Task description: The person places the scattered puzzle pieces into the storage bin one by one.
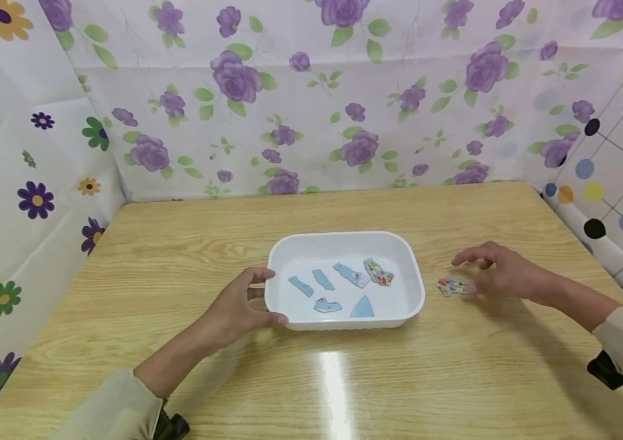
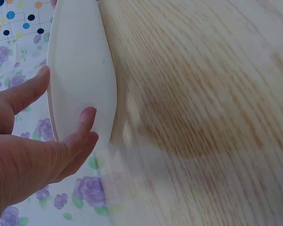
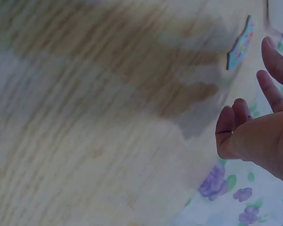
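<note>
A white rectangular tray (image 1: 344, 244) with rounded corners stands on the table. My left hand (image 1: 236, 308) holds its left end, fingertips at the side and thumb at the front corner; from the left wrist view, the tray (image 2: 82, 66) shows its outer wall against those fingers. Several flat, irregular light-blue picture pieces (image 1: 362, 307) lie spread inside, one with a multicoloured patch (image 1: 378, 272). Right of the tray, a loose multicoloured picture piece (image 1: 451, 286) lies on the wood. Just above it hovers my right hand (image 1: 501, 275), fingers loosely bent and holding nothing. That piece (image 3: 240, 44) lies beyond the fingertips in the right wrist view.
The wooden table (image 1: 190, 244) carries the tray near its middle. Behind it hangs a purple-flowered cloth (image 1: 311, 104). A flowered sheet (image 1: 19, 244) closes the left side, and a dotted sheet (image 1: 614, 183) the right. Dark wrist straps (image 1: 607, 370) show at both sleeves.
</note>
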`<action>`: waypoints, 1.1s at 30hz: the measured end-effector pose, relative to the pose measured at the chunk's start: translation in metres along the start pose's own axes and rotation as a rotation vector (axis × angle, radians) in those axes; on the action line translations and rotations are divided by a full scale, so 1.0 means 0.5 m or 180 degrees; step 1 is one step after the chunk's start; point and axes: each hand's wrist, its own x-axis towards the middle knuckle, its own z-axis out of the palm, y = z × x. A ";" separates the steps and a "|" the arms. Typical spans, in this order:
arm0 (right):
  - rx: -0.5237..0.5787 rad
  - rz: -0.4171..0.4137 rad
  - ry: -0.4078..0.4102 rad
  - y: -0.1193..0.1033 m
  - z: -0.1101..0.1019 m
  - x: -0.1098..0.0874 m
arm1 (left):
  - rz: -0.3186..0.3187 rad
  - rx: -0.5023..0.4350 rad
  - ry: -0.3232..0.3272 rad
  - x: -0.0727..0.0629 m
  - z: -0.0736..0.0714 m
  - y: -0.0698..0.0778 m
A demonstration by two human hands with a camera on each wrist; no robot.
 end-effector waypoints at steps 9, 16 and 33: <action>-0.0131 -0.0317 0.0231 0.037 0.032 0.004 | 0.0018 0.0023 0.0011 0.001 0.001 0.000; -0.0207 -0.0292 0.0425 0.040 0.044 0.002 | 0.0037 0.0001 -0.0006 0.000 0.001 0.002; -0.0986 -0.1033 0.0807 0.024 0.093 0.017 | 0.0029 0.0008 0.0025 0.002 0.002 -0.001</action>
